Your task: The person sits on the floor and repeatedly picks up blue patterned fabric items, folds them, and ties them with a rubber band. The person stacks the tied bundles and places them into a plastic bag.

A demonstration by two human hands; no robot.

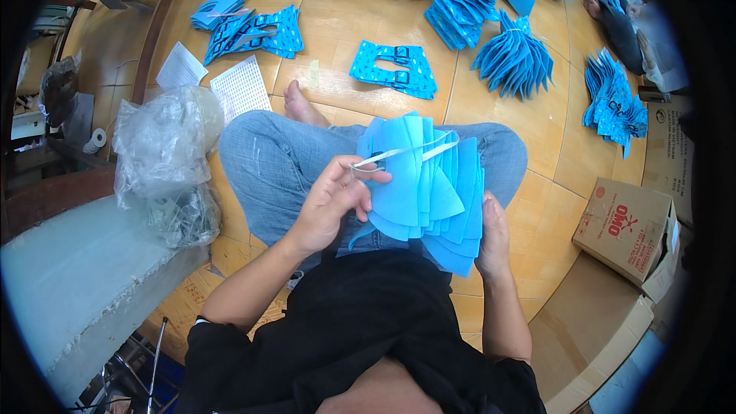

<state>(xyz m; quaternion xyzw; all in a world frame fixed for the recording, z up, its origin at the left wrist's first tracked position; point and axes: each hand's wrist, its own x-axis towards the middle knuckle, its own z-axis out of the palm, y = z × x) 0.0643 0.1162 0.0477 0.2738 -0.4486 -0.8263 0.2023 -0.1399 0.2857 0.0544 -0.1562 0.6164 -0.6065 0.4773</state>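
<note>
I sit cross-legged on a wooden floor with a fanned stack of blue fabric pieces (429,184) on my lap. My left hand (331,203) pinches the end of a thin white band (406,152) that runs across the top of the stack. My right hand (493,236) is under the stack's right edge and holds it up from below. My fingers hide the band's left end.
Other bundles of blue pieces (515,57) lie on the floor ahead, with patterned blue pieces with black buckles (395,69) in the middle. Clear plastic bags (165,149) lie at my left. A cardboard box (632,230) stands at my right. Another person's foot (613,23) shows far right.
</note>
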